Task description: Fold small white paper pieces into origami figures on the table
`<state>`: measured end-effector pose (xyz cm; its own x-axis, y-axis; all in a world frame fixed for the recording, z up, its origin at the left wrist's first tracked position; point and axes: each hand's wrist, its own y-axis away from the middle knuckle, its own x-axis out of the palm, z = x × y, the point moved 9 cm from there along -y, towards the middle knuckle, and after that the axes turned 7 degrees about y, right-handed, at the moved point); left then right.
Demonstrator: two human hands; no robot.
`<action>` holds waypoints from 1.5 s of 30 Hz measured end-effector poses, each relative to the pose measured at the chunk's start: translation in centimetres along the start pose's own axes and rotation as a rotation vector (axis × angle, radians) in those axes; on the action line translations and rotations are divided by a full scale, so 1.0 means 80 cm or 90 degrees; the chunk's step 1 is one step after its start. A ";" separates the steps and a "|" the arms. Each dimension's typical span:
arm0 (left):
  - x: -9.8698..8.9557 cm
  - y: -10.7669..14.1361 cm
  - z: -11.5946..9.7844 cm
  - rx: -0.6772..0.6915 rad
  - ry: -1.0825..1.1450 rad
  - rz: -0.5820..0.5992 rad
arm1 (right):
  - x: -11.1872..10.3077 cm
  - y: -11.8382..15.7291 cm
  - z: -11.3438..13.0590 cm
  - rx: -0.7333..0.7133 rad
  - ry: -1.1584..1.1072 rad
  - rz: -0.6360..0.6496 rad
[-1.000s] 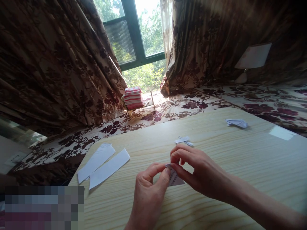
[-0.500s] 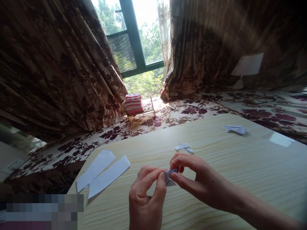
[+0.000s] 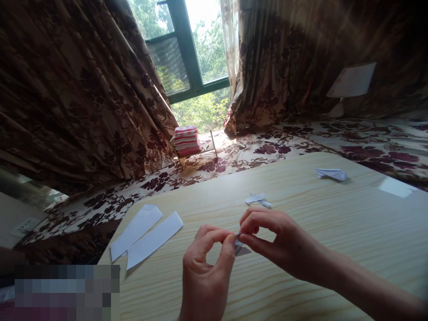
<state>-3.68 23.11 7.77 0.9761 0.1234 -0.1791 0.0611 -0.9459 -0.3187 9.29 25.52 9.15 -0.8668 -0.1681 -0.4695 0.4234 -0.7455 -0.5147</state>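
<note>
Between my two hands, above the table, is a small folded piece of paper point(image 3: 241, 250), with what looks like print on its lower flap. My left hand point(image 3: 210, 265) pinches its left side between thumb and forefinger. From the right, my right hand point(image 3: 272, 232) pinches its upper edge, thumb and fingertips nearly meeting the left ones. The fingers hide most of the paper. Just beyond my right hand lies a small folded paper piece point(image 3: 258, 199) with crossing arms. Farther off to the right rests a pointed folded paper shape point(image 3: 331, 174).
White paper strips point(image 3: 155, 240) lie at the left of the pale wooden table point(image 3: 301, 298). Behind it, a patterned cloth surface holds a small stand with folded red-and-white cloths point(image 3: 187, 140) and a lamp point(image 3: 352, 80). Curtains point(image 3: 100, 89) flank a window point(image 3: 185, 53).
My fingertips have come closer together and now pinch the paper's top edge flatter, covering more of it. The whole view has shifted slightly.
</note>
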 end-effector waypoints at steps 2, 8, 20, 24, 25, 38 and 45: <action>0.001 -0.001 0.000 0.002 0.002 0.015 | 0.003 -0.001 -0.003 0.031 -0.015 0.024; -0.003 -0.005 0.008 -0.028 0.029 0.023 | 0.007 -0.002 -0.024 0.143 -0.029 0.086; -0.014 -0.002 0.031 -0.119 0.151 -0.081 | 0.018 0.001 -0.021 0.191 -0.093 0.079; -0.003 -0.001 0.035 -0.162 0.131 -0.018 | 0.014 0.002 -0.023 0.160 -0.051 0.049; -0.003 -0.002 0.035 -0.165 0.122 -0.011 | 0.014 0.002 -0.025 0.163 -0.052 0.052; -0.003 0.001 0.049 -0.216 0.256 -0.052 | 0.028 0.008 -0.030 0.214 -0.090 0.117; 0.005 -0.003 0.030 -0.153 0.115 0.047 | 0.014 0.002 -0.025 0.161 0.003 0.096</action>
<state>-3.77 24.13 5.51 0.9997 0.0170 -0.0181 0.0156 -0.9968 -0.0778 8.92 26.51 7.12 -0.7978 -0.2861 -0.5307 0.4674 -0.8495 -0.2447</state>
